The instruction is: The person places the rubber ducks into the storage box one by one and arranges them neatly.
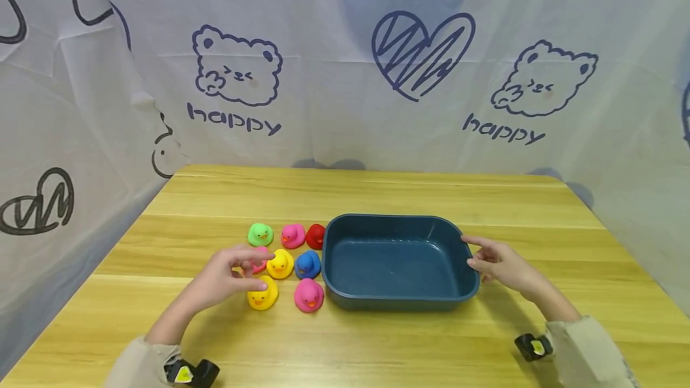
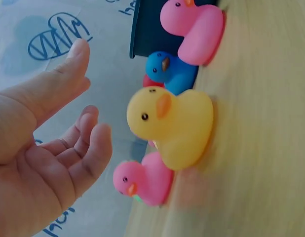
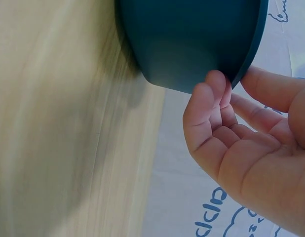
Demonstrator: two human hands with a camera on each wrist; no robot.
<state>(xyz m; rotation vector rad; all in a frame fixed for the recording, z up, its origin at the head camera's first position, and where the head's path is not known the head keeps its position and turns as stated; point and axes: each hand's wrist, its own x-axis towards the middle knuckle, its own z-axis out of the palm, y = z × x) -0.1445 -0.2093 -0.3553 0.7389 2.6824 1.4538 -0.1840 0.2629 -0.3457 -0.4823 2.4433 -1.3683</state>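
Bright, soft light lies over the desk (image 1: 377,193).
The tray (image 1: 396,265) shows a faint glint; in the right wrist view, a wide soft shadow crosses the blurred desk.

The left forearm (image 1: 171,321) is slanting toward 2 o'clock. The left hand (image 1: 223,275) is holding nothing, its forefinger (image 1: 253,254) pointing to 3 o'clock, its thumb (image 1: 250,285) standing apart and the other fingers bending loosely. The right forearm (image 1: 555,303) is slanting toward 10 o'clock. The right hand (image 1: 502,263) is gripping lightly, its thumb (image 1: 480,265) lying near the bent fingers (image 3: 204,106).
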